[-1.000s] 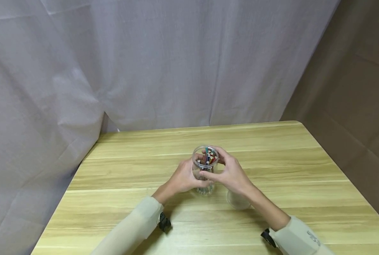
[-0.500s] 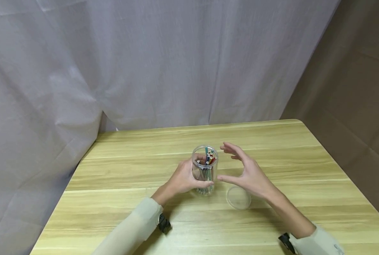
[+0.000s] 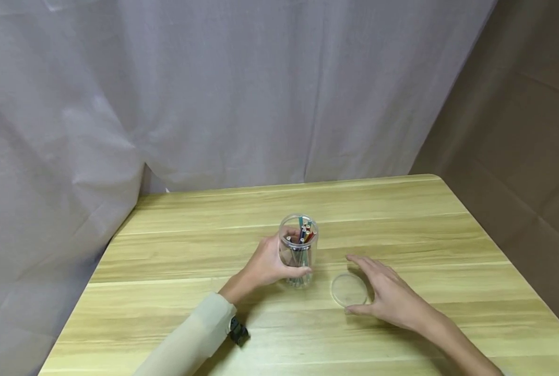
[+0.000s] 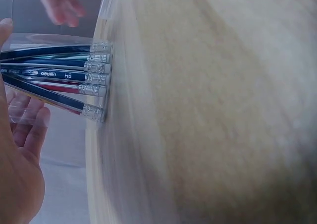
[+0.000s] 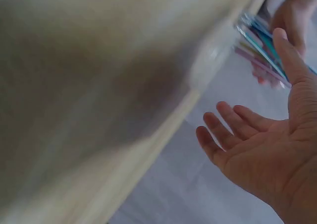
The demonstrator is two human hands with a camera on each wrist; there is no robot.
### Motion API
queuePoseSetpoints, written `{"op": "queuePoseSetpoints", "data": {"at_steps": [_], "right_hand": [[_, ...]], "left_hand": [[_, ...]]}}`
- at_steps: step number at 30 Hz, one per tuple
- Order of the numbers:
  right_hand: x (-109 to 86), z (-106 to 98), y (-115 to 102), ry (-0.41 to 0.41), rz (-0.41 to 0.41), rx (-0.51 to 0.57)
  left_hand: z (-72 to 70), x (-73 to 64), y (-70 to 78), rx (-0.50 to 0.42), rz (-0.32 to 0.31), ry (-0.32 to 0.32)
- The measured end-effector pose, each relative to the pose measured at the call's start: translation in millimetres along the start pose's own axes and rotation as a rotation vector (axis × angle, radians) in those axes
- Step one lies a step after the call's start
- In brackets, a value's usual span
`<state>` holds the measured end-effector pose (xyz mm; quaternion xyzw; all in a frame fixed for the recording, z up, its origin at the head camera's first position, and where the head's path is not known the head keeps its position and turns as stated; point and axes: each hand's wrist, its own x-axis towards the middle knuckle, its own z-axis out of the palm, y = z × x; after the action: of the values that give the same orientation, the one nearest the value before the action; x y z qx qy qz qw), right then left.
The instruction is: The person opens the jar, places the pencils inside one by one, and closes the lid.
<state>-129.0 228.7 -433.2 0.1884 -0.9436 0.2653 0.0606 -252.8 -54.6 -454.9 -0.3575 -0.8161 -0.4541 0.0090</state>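
A clear plastic jar [image 3: 309,261] stands upright on the table with several pencils [image 3: 304,233] inside it. My left hand [image 3: 272,259] grips the jar from its left side, thumb across the front and fingers behind. In the left wrist view the dark blue and red pencils [image 4: 59,75] show their metal eraser ends against the jar's bottom. A round clear lid [image 3: 348,290] lies flat to the right of the jar. Beside it my right hand [image 3: 392,295] is spread, thumb and fingers apart near the lid's right edge, holding nothing.
The wood-grain table [image 3: 190,240] has its far edge against a grey curtain [image 3: 223,94]. A brown panel [image 3: 509,130] stands along the right side. A black strap device [image 3: 238,331] hangs at my left wrist.
My right hand has let go of the jar's rim and moved right and down, to beside the lid. My left hand keeps its grip on the jar, which stays in place.
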Motion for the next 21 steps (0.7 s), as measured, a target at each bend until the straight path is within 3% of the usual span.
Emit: {"op": "queuePoseSetpoints", "data": {"at_steps": [13,21], "right_hand": [[-4.9,20.3,0.6,-0.033,0.027,-0.062],[-0.4,11.0,-1.0,0.004,0.011,-0.03]], "left_hand": [[-1.2,-0.2,0.2,0.014,-0.002,0.006],[-1.2,-0.2,-0.8,0.008,-0.012,0.001]]}}
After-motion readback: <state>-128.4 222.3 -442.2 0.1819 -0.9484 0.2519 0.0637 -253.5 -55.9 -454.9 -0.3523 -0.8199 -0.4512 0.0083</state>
